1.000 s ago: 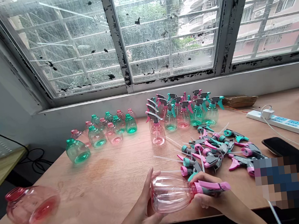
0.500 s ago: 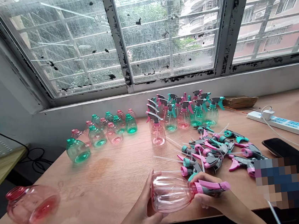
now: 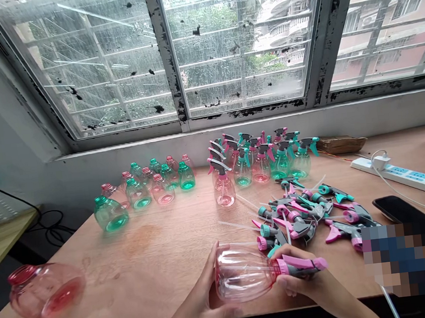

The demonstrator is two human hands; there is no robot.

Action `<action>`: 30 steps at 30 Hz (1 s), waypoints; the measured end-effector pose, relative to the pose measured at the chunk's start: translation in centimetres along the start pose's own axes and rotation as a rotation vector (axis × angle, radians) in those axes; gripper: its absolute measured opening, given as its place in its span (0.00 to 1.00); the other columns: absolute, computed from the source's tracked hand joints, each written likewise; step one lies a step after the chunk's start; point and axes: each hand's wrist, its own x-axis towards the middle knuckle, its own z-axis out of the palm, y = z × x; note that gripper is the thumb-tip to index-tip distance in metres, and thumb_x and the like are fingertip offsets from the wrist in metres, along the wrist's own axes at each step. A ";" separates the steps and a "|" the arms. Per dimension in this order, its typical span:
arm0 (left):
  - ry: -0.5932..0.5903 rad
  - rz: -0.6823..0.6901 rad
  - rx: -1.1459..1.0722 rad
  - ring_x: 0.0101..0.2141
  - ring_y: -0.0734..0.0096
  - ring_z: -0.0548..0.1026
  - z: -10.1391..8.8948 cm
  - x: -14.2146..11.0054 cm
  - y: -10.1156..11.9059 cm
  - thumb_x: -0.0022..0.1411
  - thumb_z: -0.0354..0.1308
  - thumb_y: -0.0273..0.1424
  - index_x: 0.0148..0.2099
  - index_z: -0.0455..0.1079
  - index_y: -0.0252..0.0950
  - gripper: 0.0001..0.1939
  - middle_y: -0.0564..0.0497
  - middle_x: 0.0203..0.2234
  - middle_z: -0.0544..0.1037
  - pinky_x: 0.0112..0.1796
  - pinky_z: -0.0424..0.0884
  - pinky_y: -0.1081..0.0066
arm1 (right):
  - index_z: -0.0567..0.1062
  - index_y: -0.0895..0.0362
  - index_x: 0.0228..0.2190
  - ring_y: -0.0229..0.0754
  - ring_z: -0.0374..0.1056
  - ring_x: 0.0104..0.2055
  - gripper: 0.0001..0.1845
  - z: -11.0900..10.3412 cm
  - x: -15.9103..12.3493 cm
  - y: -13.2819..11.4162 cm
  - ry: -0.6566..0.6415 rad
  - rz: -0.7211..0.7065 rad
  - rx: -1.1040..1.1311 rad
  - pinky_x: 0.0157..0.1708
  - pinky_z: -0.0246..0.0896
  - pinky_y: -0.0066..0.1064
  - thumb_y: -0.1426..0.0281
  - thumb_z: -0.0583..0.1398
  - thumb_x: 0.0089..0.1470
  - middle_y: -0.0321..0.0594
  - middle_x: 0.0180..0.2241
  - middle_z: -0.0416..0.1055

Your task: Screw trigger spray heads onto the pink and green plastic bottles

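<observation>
A clear pink spray bottle lies sideways in front of me, just above the table's front edge, its base to the left. My left hand cups the base, fingers behind it and thumb along the lower side. At the neck, the fingers of my right hand are closed around the collar of the pink and grey trigger sprayer, which sits on the bottle's mouth. Beyond my right hand lies a heap of loose trigger sprayers in pink, green and grey, some with thin tubes.
Pink and green bottles without sprayers stand at the back left. Several bottles with sprayers stand by the wall. One pink bottle is at the front left. A power strip and a phone lie right.
My left thumb has slid slightly to the right beneath the bottle. The bottle and my right hand look the same as before.
</observation>
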 end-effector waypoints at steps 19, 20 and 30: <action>-0.018 0.013 0.016 0.59 0.54 0.68 0.0 -0.2 0.1 0.66 0.65 0.35 0.73 0.28 0.60 0.52 0.45 0.71 0.50 0.57 0.67 0.56 | 0.74 0.55 0.34 0.36 0.61 0.22 0.17 -0.1 0.0 0.0 0.006 -0.004 -0.015 0.23 0.59 0.26 0.58 0.71 0.50 0.29 0.22 0.67; -0.020 0.020 0.027 0.60 0.54 0.67 -0.1 -0.2 0.1 0.66 0.64 0.34 0.73 0.28 0.60 0.51 0.45 0.71 0.50 0.56 0.67 0.57 | 0.74 0.55 0.34 0.36 0.61 0.22 0.17 -0.1 0.0 0.0 0.004 -0.002 -0.011 0.23 0.60 0.26 0.58 0.71 0.50 0.29 0.22 0.67; -0.007 0.046 0.037 0.62 0.52 0.64 0.0 0.0 0.1 0.67 0.63 0.34 0.73 0.30 0.61 0.49 0.47 0.71 0.48 0.58 0.67 0.56 | 0.75 0.55 0.35 0.35 0.60 0.22 0.16 -0.2 0.1 0.2 -0.015 0.001 0.031 0.23 0.61 0.25 0.59 0.71 0.51 0.29 0.22 0.66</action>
